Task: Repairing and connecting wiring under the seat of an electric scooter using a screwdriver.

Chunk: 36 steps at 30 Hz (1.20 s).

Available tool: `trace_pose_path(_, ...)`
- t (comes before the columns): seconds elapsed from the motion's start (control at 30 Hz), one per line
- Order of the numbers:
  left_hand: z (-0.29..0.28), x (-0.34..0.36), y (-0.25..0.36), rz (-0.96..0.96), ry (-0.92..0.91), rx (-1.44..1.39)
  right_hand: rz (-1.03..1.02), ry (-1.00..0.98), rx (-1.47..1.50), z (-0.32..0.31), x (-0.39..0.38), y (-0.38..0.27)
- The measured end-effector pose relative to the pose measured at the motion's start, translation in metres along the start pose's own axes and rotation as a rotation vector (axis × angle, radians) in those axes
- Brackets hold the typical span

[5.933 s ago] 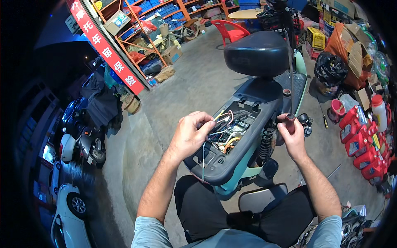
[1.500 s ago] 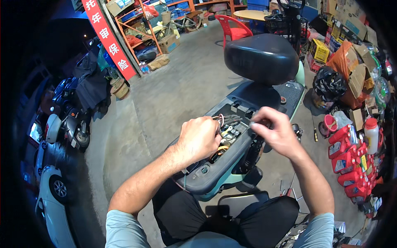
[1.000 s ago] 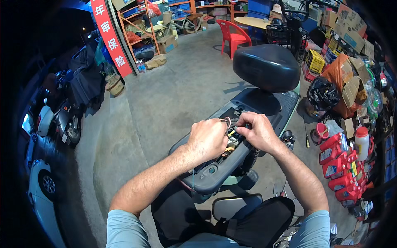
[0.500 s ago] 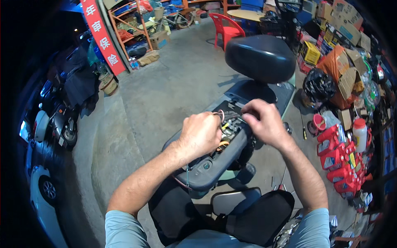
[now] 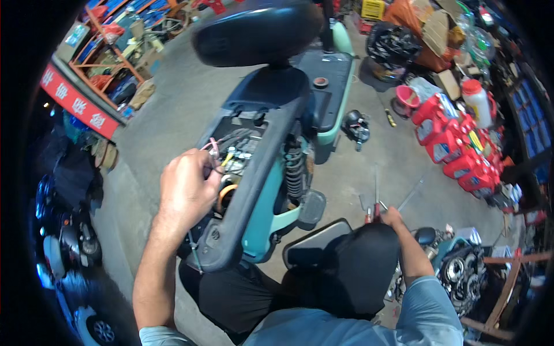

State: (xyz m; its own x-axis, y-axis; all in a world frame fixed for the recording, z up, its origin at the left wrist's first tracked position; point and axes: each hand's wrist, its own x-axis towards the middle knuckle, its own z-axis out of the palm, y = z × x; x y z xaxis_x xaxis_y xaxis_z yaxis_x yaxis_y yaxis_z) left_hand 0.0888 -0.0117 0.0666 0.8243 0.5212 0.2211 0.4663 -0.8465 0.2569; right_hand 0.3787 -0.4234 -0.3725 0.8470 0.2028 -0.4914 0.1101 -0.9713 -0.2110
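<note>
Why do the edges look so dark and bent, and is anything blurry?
Head view: fisheye lens, so straight edges bend and corners go black; head view, left: dim, bluish light, banner smeared; head view, top: soft sheen on the seat.

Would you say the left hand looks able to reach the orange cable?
Probably yes: the left hand is close beside the orange cable and the raised seat leaves it uncovered, though the hand seems to hold wires.
</note>
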Motion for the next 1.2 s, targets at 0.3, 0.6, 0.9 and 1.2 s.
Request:
trace_pose_path(0.3, 0.000, -0.003, 0.004, -0.031, -0.044, 0.028, 0.125, -0.065, 0.305, 0.064, -0.010, 0.003)
trace_pose_path(0.6, 0.001, 0.000, 0.003, -0.065, -0.085, 0.049, 0.166, 0.297, 1.165, 0.050, 0.006, 0.040)
trace_pose_path(0.9, 0.002, 0.007, 0.002, -0.034, -0.115, 0.019, -0.693, 1.060, 0.960, -0.326, -0.085, 0.004)
trace_pose_path(1.2, 0.002, 0.004, -0.001, -0.056, -0.124, 0.036, -1.637, 0.625, 1.046, -0.468, -0.265, -0.266)
